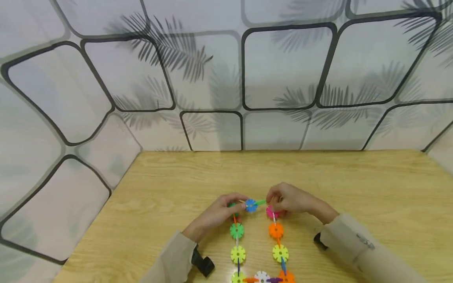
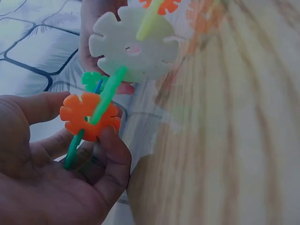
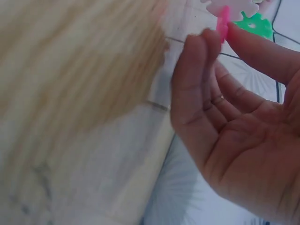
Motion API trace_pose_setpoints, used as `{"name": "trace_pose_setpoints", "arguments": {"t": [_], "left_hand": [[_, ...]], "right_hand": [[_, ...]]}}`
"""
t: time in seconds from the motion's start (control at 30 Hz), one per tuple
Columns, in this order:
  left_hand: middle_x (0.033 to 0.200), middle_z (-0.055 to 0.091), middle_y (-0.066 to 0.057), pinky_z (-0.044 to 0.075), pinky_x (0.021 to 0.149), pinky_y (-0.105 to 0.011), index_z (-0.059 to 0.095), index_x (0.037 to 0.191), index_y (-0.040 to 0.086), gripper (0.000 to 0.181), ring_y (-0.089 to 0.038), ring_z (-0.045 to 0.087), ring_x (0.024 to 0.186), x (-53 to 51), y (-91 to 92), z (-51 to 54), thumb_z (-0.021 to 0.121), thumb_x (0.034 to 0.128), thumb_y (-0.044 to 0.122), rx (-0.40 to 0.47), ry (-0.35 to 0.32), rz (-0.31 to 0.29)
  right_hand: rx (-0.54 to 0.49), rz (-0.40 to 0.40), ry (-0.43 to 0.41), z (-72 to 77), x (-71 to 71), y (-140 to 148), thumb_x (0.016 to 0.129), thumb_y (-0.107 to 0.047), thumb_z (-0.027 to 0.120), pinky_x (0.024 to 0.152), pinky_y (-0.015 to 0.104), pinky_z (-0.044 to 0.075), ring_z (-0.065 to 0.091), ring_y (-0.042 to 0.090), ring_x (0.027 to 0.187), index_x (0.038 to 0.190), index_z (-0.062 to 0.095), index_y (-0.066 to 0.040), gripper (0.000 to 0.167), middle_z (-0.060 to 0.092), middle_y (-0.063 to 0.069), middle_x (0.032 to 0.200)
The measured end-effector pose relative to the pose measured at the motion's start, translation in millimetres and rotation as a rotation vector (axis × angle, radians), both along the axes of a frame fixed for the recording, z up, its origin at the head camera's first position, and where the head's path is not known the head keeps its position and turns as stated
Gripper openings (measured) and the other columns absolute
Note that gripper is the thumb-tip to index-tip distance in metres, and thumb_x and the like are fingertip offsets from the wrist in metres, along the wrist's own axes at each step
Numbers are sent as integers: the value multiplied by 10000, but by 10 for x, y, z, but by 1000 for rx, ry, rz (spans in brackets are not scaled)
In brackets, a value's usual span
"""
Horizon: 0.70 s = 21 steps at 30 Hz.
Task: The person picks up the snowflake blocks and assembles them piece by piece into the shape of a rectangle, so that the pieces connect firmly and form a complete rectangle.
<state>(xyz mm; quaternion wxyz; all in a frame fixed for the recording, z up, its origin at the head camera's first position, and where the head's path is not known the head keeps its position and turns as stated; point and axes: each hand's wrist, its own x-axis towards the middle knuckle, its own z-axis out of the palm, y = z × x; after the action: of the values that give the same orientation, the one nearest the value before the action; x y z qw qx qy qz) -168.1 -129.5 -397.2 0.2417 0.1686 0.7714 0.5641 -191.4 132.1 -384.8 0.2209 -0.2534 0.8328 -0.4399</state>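
Observation:
Notched plastic snowflake discs interlock into a chain, with a green disc (image 1: 236, 230) in its left column and an orange disc (image 1: 276, 230) in its right. My left hand (image 1: 226, 210) holds the chain's upper left part, beside a blue disc (image 1: 251, 205) with a light green disc (image 1: 260, 202) slotted on edge. In the left wrist view its thumb and fingers pinch an orange disc (image 2: 86, 115), joined to a white disc (image 2: 133, 44) by an edge-on green one. At the upper right, my right hand (image 1: 288, 198) pinches a pink disc (image 3: 224, 26), edge-on in the right wrist view.
The chain runs down the wooden table (image 1: 170, 181) to a bottom row with a white disc (image 1: 262, 277), cut off by the frame's lower edge. A patterned wall (image 1: 212, 78) rises behind the table. Black wrist gear (image 1: 203, 263) sits by the left sleeve.

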Motion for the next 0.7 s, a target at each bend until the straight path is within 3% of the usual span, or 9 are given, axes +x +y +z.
{"name": "trace_pose_setpoints", "arguments": {"t": [0.13, 0.33, 0.47, 0.7], "left_hand": [[1129, 655, -67, 448, 854, -336, 591, 1382, 28, 383, -170, 557, 939, -7, -8, -10, 547, 1056, 225, -18, 3, -8], [1190, 614, -75, 435, 839, -337, 579, 1399, 21, 392, -165, 529, 891, -35, -20, -9, 533, 1062, 217, -25, 23, -45], [1189, 606, -73, 440, 804, -326, 586, 1387, 10, 387, -165, 523, 857, -35, -25, -12, 542, 1061, 213, -17, 22, -62], [986, 627, -60, 467, 704, -293, 588, 1374, -6, 379, -123, 529, 670, -47, -2, -12, 562, 1054, 194, 11, 14, -94]], "right_hand": [[-86, -29, -124, -20, 12, 29, 933, 73, 617, 572, 330, 573, 620, 162, 606, 1006, 670, 97, 94, 662, 78, 785], [-170, -38, -197, -4, 2, 46, 963, 99, 567, 588, 298, 573, 624, 164, 630, 1020, 662, 127, 114, 674, 105, 783], [-196, -23, -206, 0, 6, 42, 966, 97, 562, 603, 302, 573, 620, 176, 646, 1037, 650, 134, 119, 665, 106, 776], [-199, -10, -168, 20, -2, 65, 955, 101, 567, 610, 315, 581, 629, 183, 650, 1055, 647, 135, 132, 672, 96, 766]]}}
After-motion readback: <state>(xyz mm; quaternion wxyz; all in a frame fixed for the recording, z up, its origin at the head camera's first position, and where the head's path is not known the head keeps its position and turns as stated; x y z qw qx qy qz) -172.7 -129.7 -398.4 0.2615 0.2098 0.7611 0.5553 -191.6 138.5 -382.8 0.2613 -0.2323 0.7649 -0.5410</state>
